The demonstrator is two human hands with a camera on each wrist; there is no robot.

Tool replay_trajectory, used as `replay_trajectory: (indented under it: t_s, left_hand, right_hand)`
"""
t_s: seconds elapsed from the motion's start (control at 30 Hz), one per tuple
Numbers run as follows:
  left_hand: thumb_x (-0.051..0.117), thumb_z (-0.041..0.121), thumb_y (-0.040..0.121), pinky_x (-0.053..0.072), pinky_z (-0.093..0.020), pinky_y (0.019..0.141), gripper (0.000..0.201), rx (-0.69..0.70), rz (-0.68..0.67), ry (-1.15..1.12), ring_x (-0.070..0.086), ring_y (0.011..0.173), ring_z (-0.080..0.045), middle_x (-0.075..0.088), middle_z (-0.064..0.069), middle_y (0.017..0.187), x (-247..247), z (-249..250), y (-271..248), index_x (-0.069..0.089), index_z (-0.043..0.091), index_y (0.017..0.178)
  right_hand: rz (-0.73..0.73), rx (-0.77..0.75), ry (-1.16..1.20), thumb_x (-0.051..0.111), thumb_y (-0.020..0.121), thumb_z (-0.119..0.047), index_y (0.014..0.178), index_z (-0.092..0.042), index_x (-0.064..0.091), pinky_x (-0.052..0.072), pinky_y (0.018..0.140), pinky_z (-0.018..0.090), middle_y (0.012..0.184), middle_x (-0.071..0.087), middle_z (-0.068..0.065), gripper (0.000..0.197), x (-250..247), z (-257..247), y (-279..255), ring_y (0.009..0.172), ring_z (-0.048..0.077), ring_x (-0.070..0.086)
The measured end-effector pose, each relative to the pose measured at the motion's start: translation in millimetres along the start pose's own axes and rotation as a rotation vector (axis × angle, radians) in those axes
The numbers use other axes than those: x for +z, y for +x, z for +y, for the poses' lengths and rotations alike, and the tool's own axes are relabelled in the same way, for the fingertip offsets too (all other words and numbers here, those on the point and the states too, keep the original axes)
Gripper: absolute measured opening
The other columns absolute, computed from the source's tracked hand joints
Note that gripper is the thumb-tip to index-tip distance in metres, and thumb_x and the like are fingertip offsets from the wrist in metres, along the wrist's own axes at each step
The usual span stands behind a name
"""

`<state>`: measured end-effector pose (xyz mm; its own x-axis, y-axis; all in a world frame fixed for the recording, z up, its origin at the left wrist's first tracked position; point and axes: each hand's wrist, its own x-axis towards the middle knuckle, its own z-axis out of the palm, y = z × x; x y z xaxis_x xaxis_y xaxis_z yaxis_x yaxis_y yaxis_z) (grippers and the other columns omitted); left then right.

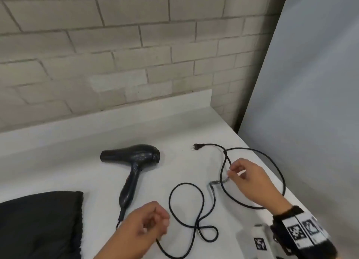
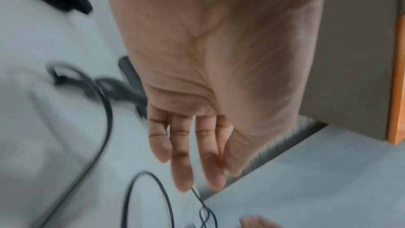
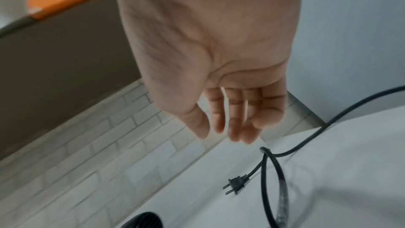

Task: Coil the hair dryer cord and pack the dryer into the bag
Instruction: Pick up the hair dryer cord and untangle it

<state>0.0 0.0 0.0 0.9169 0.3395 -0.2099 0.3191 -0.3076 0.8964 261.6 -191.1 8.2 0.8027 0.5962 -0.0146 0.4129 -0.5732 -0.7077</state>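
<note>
The black hair dryer [image 1: 132, 161] lies on its side on the white counter [image 1: 77, 152]. Its black cord [image 1: 185, 183] trails right in loose loops and ends at the plug [image 1: 197, 146] [image 3: 236, 182]. The black bag [image 1: 38, 223] lies flat at the near left. My left hand [image 1: 149, 223] [image 2: 186, 145] hovers over the cord near the dryer's handle, fingers relaxed, holding nothing. My right hand [image 1: 246, 177] [image 3: 230, 110] hovers over the far loop, its fingers loose and empty. A short grey piece [image 1: 212, 183] lies by the cord, too blurred to identify.
A pale brick wall [image 1: 116, 54] with a low white upstand runs along the back of the counter. A grey-white panel [image 1: 310, 83] stands on the right, past the counter's right edge. Bare counter lies between the dryer and the plug.
</note>
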Motion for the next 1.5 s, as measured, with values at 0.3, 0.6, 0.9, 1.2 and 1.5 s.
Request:
replay_trajectory:
  t_s: [0.3, 0.6, 0.9, 1.2, 1.5]
  left_hand:
    - [0.072, 0.023, 0.088, 0.054, -0.03, 0.085, 0.006, 0.113, 0.067, -0.098, 0.065, 0.088, -0.015, 0.072, 0.004, 0.092, 69, 29, 93, 0.069, 0.022, 0.093]
    - [0.06, 0.031, 0.098, 0.051, -0.019, 0.091, 0.031, 0.03, 0.25, -0.19, 0.061, 0.105, -0.001, 0.063, 0.011, 0.118, 77, 46, 114, 0.057, 0.023, 0.127]
    - [0.058, 0.026, 0.099, 0.054, -0.025, 0.077, 0.017, 0.077, 0.463, -0.546, 0.07, 0.086, -0.011, 0.075, 0.002, 0.089, 39, 70, 71, 0.072, 0.018, 0.097]
    - [0.065, 0.011, 0.09, 0.051, -0.019, 0.068, 0.013, 0.13, 0.475, -0.475, 0.061, 0.069, -0.01, 0.067, -0.008, 0.074, 10, 77, 33, 0.069, 0.007, 0.078]
    - [0.063, 0.013, 0.093, 0.049, -0.018, 0.066, 0.018, 0.117, 0.448, -0.331, 0.058, 0.066, -0.005, 0.065, -0.004, 0.069, 4, 70, 15, 0.066, 0.013, 0.075]
  right_hand:
    - [-0.04, 0.278, 0.096, 0.055, 0.094, -0.015, 0.101, 0.003, 0.067, 0.044, 0.065, 0.023, 0.087, 0.069, 0.005, 0.023, 36, 19, 73, 0.092, 0.027, 0.065]
    - [-0.086, 0.024, 0.394, 0.058, 0.096, -0.013, 0.1, -0.015, 0.067, 0.052, 0.077, 0.02, 0.087, 0.075, 0.001, 0.011, 37, -27, 26, 0.084, 0.011, 0.07]
    - [-0.141, -0.243, 0.47, 0.064, 0.092, -0.011, 0.102, -0.023, 0.07, 0.049, 0.073, 0.012, 0.089, 0.076, -0.014, 0.017, 34, -84, -28, 0.087, 0.003, 0.07]
    - [-0.319, -0.205, 0.692, 0.071, 0.086, -0.029, 0.099, -0.021, 0.066, 0.048, 0.063, 0.025, 0.074, 0.072, 0.0, 0.016, 42, -112, -51, 0.068, 0.013, 0.06]
    - [-0.258, -0.192, 0.835, 0.063, 0.09, -0.017, 0.097, -0.018, 0.071, 0.048, 0.061, 0.026, 0.079, 0.067, 0.005, 0.012, 50, -119, -39, 0.065, 0.015, 0.054]
